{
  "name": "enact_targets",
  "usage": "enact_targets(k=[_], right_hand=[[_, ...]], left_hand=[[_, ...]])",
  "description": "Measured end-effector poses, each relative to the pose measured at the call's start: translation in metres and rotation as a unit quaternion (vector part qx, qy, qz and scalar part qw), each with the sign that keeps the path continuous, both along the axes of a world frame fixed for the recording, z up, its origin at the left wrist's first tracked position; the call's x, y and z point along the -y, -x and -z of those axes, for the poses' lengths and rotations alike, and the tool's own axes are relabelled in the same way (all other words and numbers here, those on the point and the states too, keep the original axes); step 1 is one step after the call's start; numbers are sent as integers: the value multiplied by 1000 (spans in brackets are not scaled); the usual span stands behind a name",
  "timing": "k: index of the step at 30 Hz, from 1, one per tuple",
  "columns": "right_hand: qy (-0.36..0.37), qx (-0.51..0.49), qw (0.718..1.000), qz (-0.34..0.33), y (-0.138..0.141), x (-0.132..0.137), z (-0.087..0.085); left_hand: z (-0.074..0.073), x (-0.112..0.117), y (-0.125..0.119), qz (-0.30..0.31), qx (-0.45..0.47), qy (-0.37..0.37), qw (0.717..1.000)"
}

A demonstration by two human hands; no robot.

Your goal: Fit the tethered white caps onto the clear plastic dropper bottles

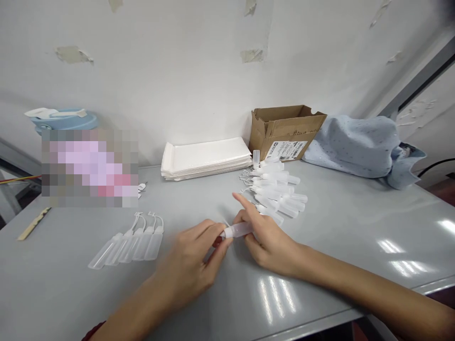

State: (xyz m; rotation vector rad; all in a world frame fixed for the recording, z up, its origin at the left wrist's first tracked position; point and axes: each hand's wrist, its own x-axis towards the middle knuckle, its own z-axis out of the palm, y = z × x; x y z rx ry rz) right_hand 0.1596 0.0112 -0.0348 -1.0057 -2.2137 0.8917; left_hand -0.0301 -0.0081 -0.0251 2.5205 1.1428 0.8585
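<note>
A small translucent plastic bottle (241,230) lies sideways between my two hands, just above the grey table. My left hand (195,255) pinches the white cap end with thumb and fingers. Around the bottle's body my right hand (266,239) is closed, its index finger stretched out. To the left, several like bottles (133,246) lie in a row with their thin white cap straps pointing away from me. Beyond my right hand is a loose pile of more bottles (277,187).
Against the wall are a stack of white padded envelopes (208,158), an open cardboard box (284,130) and a light-blue cloth bundle (351,144). At the left stand a blue lidded container (66,122) and a blurred-out patch; a thin strip (34,224) lies nearby on the table (199,317).
</note>
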Motion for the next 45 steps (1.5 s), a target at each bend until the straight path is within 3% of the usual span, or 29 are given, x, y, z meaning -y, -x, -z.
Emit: enact_targets(k=[4,7,12,18,20,22,26,28,30,33,37,39,41,45], right_hand=[[35,-62,997,10,-1,-1,-12],[-3,-61,998,2,-2,-1,-14],[-164,-67,984,-23,-2,-4,-4],[-255,-43,964,-63,-3,-3,0],[-249,-54,964,-73,-3,-2,-1],[-215,-65,972,-73,-4,-1,-3],[-135,-45,988,-61,-6,-2,-12],[-79,-24,994,-69,-8,-4,-18],[-23,-17,997,-77,-9,-6,-22],[-13,-29,997,-65,-9,-5,-24],[-122,-44,989,-72,-7,-2,-18],[-162,-35,982,-84,-6,-1,-15],[-173,-10,981,-89,-6,-1,-12],[-138,11,987,-81,-7,-1,-12]], left_hand=[[-7,-2,1,-69,80,130,986],[-12,-4,2,-88,117,261,954],[-18,-10,5,-34,160,436,885],[-15,-11,9,15,169,495,852],[-16,-10,10,29,156,488,859],[-16,-9,10,25,119,438,891],[-7,-7,10,16,3,155,988],[1,-7,10,44,-44,22,998],[6,-8,10,61,-71,-52,994],[3,-10,10,63,-33,-29,997],[-12,-10,7,46,35,155,986],[-15,-10,6,41,41,207,977],[-14,-10,4,44,37,192,980],[-1,-9,3,59,23,19,998]])
